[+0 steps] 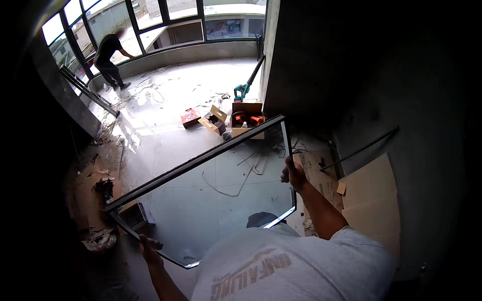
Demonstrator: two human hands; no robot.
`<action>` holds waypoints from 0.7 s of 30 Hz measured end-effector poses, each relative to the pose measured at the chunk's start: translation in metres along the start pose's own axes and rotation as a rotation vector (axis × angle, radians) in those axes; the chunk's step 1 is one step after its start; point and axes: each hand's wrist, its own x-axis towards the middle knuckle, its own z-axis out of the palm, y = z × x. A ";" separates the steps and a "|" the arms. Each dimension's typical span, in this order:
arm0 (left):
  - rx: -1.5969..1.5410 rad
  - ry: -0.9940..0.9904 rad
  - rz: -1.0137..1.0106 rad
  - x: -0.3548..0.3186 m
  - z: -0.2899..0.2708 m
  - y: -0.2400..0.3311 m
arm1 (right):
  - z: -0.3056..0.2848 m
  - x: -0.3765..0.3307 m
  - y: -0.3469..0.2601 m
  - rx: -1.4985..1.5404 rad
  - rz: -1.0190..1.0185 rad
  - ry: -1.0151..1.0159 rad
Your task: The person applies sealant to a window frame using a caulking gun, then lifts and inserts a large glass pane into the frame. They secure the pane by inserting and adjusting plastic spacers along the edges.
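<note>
Currently both hands, left hand [149,247] and right hand [293,175], grip the glass pane [211,200], long axis running lower-left to upper-right.

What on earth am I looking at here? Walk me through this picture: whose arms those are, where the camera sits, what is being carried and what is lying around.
There is no machine here. The camera is worn on a person's head and looks down, so the grey shirt at the bottom and the two bare arms belong to the wearer. Its wide lens bends straight edges near the rim.

Both hands carry a large glass pane with a dark frame. The left hand grips its lower left edge, and the right hand has its fingers closed on the right edge.

Through the glass you see a pale floor strewn with scraps and loose wires. Farther off stand open cardboard boxes, one holding orange tools, and a teal power tool. Flat cardboard sheets lean by the right wall. Another person bends by the big windows.
</note>
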 end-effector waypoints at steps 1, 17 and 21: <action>0.028 0.030 0.001 0.032 0.004 0.000 | 0.012 0.019 0.002 0.007 -0.001 0.016; 0.023 0.250 0.052 0.353 0.050 0.128 | 0.327 0.424 -0.051 -0.080 0.039 -0.197; -0.046 0.320 0.051 0.463 0.039 0.128 | 0.415 0.507 -0.064 -0.052 0.042 -0.238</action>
